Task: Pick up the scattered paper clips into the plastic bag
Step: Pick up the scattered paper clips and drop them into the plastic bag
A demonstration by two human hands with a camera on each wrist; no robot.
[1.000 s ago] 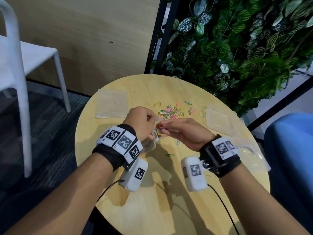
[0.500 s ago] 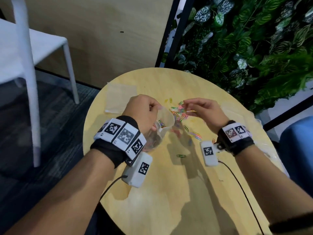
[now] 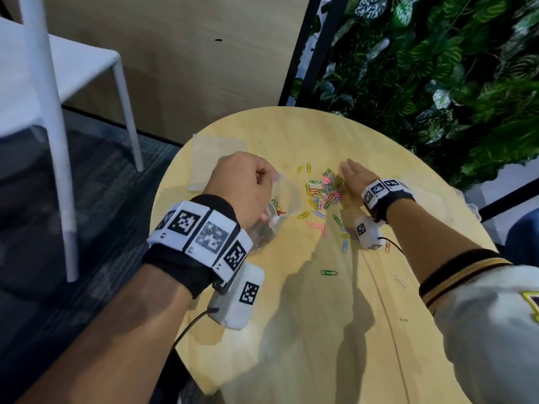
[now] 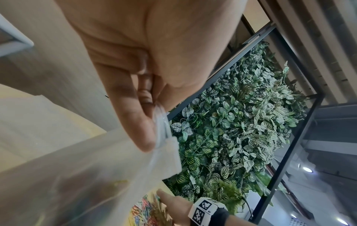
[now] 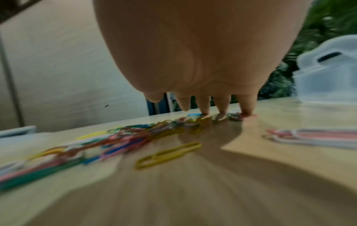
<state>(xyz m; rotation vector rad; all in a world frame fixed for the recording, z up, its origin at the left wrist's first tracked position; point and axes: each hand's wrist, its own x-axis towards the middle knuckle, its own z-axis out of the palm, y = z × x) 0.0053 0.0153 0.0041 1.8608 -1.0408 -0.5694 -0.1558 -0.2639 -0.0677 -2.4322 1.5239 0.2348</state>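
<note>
- Left hand (image 3: 239, 188), seen from the head, has a pinching grip: curled fingers and thumb hold the top edge of the plastic bag (image 3: 284, 204), whose mouth gapes toward the pile and which hangs above the bench (image 3: 306, 330) near its left edge.
- A few paper clips already lie inside the bag.
- Right hand (image 3: 351, 182) has a spread grip, fingers straight and laid flat on the right side of the pile of paper clips (image 3: 320, 191), which sits on the far half of the bench.
- Loose clips trail from the pile toward the near edge; a green clip (image 3: 328, 272) lies alone well apart from it.
- A flat clear bag (image 3: 215, 150) lies at the far left edge of the bench; a white chair (image 3: 58, 83) stands on the floor beyond, and a leafy wall (image 3: 437, 68) rises behind the far right edge.

- From the left wrist, the left hand (image 4: 135, 68) pinches the sealing strip of the plastic bag (image 4: 86, 175) between its thumb and fingers (image 4: 135, 122); the right hand (image 4: 175, 203) shows below, over coloured clips.

- From the right wrist, the right hand (image 5: 193, 53) has its fingertips (image 5: 204, 110) pressed straight down on the far end of the paper clips (image 5: 125, 137).
- A yellow clip (image 5: 168, 155) lies just beside the pile, and a clear plastic box (image 5: 328, 68) stands at the far right edge.
</note>
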